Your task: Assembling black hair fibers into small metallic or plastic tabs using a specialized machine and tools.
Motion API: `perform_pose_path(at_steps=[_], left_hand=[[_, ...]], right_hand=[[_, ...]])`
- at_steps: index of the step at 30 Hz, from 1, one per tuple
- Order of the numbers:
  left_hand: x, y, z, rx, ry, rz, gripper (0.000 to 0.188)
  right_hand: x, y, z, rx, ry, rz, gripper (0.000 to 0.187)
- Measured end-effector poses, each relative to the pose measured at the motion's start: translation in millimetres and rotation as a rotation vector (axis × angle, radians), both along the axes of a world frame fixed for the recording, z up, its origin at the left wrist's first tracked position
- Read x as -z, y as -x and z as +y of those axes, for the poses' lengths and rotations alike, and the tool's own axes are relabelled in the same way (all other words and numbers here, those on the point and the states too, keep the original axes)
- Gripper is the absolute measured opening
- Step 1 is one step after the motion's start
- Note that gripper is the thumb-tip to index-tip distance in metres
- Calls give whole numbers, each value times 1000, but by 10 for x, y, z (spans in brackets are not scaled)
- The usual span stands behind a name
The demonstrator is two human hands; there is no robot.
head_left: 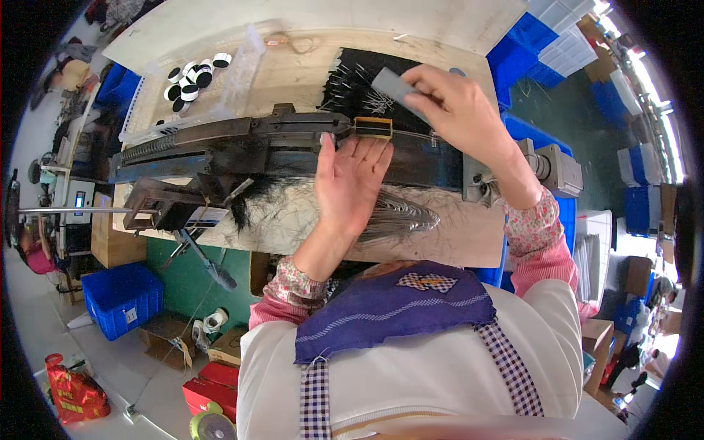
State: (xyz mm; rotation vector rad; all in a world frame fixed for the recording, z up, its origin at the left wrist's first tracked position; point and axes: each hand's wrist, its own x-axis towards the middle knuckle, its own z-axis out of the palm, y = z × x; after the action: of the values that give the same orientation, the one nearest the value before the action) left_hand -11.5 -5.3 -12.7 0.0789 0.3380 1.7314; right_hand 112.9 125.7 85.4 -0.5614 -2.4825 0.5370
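Observation:
My right hand (455, 99) grips a flat grey rectangular block (400, 92), its fingers and thumb on the block's right end. The block is held over a dark mat (345, 62) strewn with black bristles and thin silvery wire pieces (374, 103). My left hand (350, 180) lies palm up with fingers stretched out. Its fingertips reach the near side of a small brass-edged rectangular frame (373, 121) on a long dark metal machine (293, 139); whether they press on it I cannot tell. Below that hand, a bundle of bent thin wires (403, 218) lies on the wooden bench (462, 238).
A clear plastic tray (231, 92) with several black-and-white round pieces (189, 93) stands at the far left. Loose black bristles (246, 205) lie along the machine's near side. A grey motor-like part (557, 172) sits at its right end. Blue crates (123, 301) stand around the bench.

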Motion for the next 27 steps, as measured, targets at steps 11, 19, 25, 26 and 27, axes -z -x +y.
perform_pose_path(at_steps=[11,19,25,26,27], left_hand=[[-189,-29,-22,-32,122,83,48],[-69,-107,29,-98,214,264,41],[306,-448,75,-61,180,211,33],[346,-499,83,-36,287,220,40],[319,-542,94,-10,394,227,47]], right_hand=[[217,89,-412,0,-308,-365,26],[427,-94,-325,27,-256,-279,23],[923,-839,-780,-104,133,-538,27],[1126,-893,-870,-163,83,-547,22],[1268,-923,-918,-224,34,-556,17]])
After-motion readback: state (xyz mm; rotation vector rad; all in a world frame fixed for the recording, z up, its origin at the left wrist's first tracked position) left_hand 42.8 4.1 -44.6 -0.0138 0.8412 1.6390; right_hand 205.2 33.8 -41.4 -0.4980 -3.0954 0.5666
